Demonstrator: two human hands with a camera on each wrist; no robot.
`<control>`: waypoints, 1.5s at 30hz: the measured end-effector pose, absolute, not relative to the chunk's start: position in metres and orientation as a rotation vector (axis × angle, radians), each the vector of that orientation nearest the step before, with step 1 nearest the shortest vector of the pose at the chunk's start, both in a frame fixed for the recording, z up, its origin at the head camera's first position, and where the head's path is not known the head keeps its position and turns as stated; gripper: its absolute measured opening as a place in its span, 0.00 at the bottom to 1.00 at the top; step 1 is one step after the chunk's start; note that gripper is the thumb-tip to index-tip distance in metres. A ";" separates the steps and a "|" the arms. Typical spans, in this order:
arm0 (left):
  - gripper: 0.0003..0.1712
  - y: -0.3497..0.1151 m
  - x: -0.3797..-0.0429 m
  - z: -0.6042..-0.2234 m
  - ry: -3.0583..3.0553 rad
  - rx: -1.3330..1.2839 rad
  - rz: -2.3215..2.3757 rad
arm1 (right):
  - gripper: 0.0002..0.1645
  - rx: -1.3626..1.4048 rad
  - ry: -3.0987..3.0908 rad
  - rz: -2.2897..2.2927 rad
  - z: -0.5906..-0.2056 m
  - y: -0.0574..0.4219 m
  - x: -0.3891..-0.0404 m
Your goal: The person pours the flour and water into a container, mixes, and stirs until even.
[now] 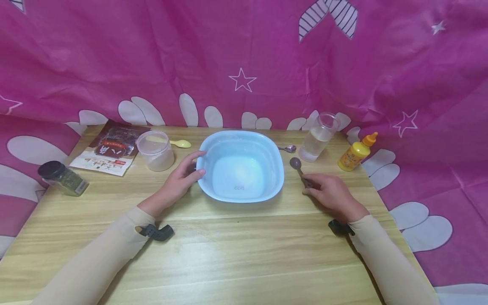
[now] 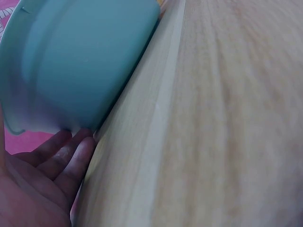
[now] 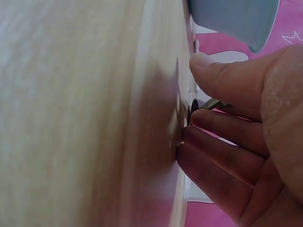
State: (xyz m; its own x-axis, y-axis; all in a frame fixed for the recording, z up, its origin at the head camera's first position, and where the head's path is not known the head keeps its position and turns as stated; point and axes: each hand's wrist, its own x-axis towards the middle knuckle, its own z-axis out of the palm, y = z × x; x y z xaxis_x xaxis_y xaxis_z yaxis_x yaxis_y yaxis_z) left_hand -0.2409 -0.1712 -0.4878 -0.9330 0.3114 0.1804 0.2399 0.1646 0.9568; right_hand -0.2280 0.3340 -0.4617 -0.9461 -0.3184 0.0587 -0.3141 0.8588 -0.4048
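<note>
A light blue plastic basin [image 1: 241, 195] sits mid-table. My left hand [image 1: 184, 174] holds its left side, thumb and index finger at the rim; in the left wrist view the other fingers [image 2: 75, 163] lie against its outer wall. To the basin's right, my right hand [image 1: 331, 192] grips the handle of a dark brown spoon [image 1: 295, 163], whose bowl end points away from me. In the right wrist view the spoon's handle [image 3: 211, 103] shows between thumb and fingers, with the fingertips right at the tabletop; part of the handle is hidden by the hand.
Left of the basin are a jar of dried green herbs [image 1: 70, 180], a brown-and-white food packet [image 1: 110, 148], a clear tub of white powder [image 1: 156, 152] and a yellow spoon [image 1: 181, 144]. Rightward stand a metal spoon [image 1: 290, 148], a cup of clear liquid [image 1: 315, 142] and a yellow squeeze bottle [image 1: 352, 156].
</note>
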 end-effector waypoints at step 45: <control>0.36 -0.171 -0.238 -0.481 2.317 0.567 1.913 | 0.31 -0.366 2.897 -0.814 -0.451 0.336 -0.227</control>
